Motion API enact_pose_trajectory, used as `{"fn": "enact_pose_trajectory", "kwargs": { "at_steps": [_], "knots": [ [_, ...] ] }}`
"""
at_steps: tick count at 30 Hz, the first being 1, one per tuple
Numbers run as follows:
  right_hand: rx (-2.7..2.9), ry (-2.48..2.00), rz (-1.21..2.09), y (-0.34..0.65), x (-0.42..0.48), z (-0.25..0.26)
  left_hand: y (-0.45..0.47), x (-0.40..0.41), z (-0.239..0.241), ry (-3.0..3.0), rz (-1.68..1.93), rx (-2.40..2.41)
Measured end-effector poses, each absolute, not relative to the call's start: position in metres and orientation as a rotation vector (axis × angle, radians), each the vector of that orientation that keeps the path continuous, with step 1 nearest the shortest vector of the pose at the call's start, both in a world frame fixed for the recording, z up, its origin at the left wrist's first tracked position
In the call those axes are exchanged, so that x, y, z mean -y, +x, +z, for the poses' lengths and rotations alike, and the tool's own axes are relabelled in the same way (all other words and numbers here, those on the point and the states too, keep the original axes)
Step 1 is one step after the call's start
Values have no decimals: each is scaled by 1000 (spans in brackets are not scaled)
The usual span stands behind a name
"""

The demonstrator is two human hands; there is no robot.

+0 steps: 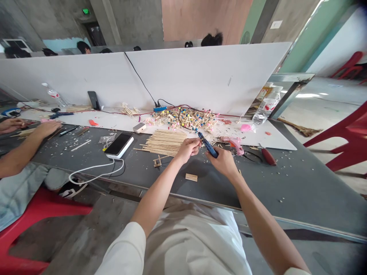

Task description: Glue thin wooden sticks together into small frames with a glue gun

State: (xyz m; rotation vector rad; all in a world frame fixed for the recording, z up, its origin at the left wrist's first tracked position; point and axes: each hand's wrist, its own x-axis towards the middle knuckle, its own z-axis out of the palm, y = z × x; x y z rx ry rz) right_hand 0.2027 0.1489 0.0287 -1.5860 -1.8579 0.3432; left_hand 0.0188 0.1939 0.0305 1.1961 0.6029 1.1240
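My right hand [222,159] is wrapped round the blue handles of a pair of pliers [208,146], whose dark jaws point up and left. Close beside those jaws, my left hand [189,149] is closed in a pinch; whatever its fingertips hold is too small to make out. Behind the left hand lies a sheaf of thin wooden sticks [163,142] on the dark table. Nearer me rests a small flat block of short sticks [191,177] side by side. A little frame of sticks [157,161] sits to the left of my left forearm.
A heap of short sticks with coloured tips [192,119] lies against the white partition [200,76]. At right are a pink glue gun [236,145], a red-handled tool [268,157] and a bottle [266,109]. A phone [119,144] trails a white cable. Another person's hands [47,129] work at far left.
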Motion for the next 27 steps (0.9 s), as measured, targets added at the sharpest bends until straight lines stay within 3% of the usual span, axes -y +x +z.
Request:
{"fn": "enact_pose_trajectory", "kwargs": {
  "at_steps": [6,27],
  "knots": [
    [1856,-1639,327,204,-146,30,22,-193,33,1289,1302,-696],
    [1878,-1732,315,203,-144,32,24,-192,28,1512,1375,-923]
  ]
}}
